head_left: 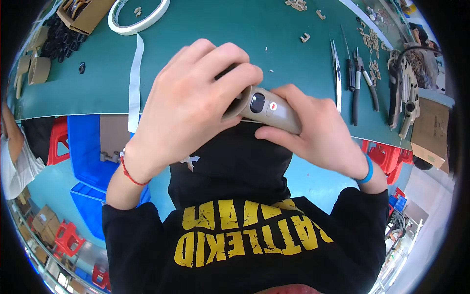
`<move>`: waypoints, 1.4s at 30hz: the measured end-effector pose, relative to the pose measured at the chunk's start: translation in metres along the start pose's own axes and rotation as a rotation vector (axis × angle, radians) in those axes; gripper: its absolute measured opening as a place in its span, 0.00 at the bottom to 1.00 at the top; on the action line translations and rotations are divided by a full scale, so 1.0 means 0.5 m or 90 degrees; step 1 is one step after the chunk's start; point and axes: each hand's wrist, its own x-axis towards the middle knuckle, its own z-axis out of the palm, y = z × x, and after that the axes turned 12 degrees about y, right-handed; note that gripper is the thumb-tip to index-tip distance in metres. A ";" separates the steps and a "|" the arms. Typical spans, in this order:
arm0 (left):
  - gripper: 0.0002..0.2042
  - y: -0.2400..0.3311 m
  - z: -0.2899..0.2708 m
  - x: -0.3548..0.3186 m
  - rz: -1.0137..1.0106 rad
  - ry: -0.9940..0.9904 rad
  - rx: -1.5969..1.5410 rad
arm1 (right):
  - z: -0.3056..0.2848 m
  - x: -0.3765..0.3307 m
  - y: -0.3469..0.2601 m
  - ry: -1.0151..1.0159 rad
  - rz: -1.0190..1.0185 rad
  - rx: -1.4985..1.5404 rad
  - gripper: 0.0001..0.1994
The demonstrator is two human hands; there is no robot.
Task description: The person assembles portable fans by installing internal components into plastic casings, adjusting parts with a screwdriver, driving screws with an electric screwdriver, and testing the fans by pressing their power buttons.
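Observation:
A beige handheld device housing (pixel 280 117) is held between my two hands near the table's front edge. Its handle bears a dark oval window and a small white sticker with a red arrow. My right hand (pixel 313 122) grips the handle, thumb below and fingers above. Around the round, hollow head at its left end curl the fingers of my left hand (pixel 200 93). Something dark shows between those fingers, too covered to make out. Much of the head is hidden behind my left hand.
On the green table (pixel 196 24) lie a white tape roll (pixel 113 22) with a loose strip, tweezers (pixel 336 73), a screwdriver (pixel 350 73), pliers (pixel 359 73) and small beige parts (pixel 305 37). Black rings (pixel 61 41) and beige housings (pixel 39 70) sit left. A person's arm (pixel 12 125) shows far left.

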 end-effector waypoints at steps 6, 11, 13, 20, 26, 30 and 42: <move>0.29 -0.008 0.000 -0.003 0.025 0.008 -0.015 | -0.002 -0.004 -0.002 -0.042 0.013 0.087 0.23; 0.29 -0.007 0.002 -0.002 0.038 0.004 -0.002 | -0.001 -0.016 0.001 0.026 -0.011 0.041 0.23; 0.29 -0.009 0.003 -0.004 0.040 0.009 -0.007 | -0.006 -0.007 0.004 -0.004 0.012 0.080 0.23; 0.29 -0.010 0.008 -0.004 0.039 0.027 -0.011 | -0.008 -0.024 -0.008 0.053 -0.034 -0.068 0.26; 0.28 -0.001 -0.002 -0.007 0.015 0.000 0.038 | -0.051 -0.038 0.002 0.239 -0.032 -0.090 0.24; 0.28 0.010 -0.017 0.006 -0.011 -0.053 0.008 | -0.066 -0.061 0.034 0.261 0.187 -0.157 0.16; 0.26 0.021 -0.034 0.017 -0.024 -0.130 0.025 | -0.013 -0.038 0.044 0.353 0.188 -0.204 0.14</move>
